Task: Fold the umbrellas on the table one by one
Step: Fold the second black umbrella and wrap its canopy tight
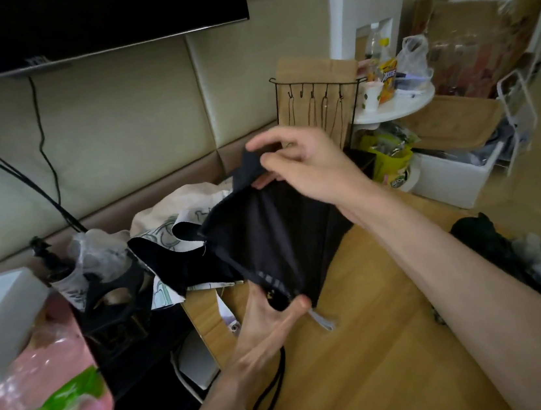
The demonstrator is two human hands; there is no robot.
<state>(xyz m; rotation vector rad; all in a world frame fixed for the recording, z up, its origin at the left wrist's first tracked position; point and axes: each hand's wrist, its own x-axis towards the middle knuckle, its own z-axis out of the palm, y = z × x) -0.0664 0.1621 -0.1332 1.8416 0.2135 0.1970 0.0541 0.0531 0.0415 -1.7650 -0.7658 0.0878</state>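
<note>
While the left hand (pixel 270 324) grips the black umbrella (pixel 266 236) low, the right hand (pixel 305 163) pinches its top fabric.

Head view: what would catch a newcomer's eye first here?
The black umbrella held up at centre above the wooden table, the right hand pinching its upper fabric edge and the left hand gripping its lower end, where a black wrist strap dangles. A dark TV screen fills the top left.
</note>
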